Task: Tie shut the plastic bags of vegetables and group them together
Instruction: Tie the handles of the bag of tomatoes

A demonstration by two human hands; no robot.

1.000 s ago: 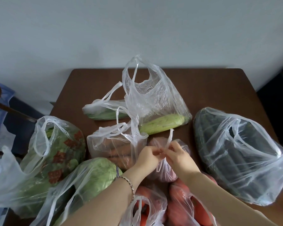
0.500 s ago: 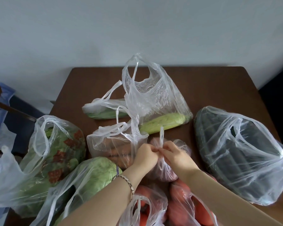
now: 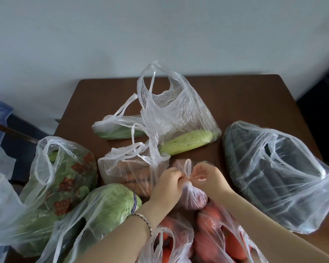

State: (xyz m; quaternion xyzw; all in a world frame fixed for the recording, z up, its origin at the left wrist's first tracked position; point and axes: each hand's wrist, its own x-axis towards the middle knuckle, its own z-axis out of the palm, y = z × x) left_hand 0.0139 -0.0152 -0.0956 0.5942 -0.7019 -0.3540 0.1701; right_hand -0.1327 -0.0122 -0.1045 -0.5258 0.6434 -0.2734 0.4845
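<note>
My left hand (image 3: 168, 180) and right hand (image 3: 207, 176) each pinch the small pink bag (image 3: 193, 196) at its twisted neck (thin, slippery, probably tears easily); I'd grip close to the knot.

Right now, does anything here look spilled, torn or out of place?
Nothing spilled or torn. The left hand and right hand pinch the neck of the small pink bag. The leafy greens bag at the left seems to reach past the table edge; its support is hidden.

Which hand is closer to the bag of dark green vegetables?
Right. The right hand pinches the small bag's knot just beside the dark vegetable bag; the left hand pinches it on the far side.
</note>
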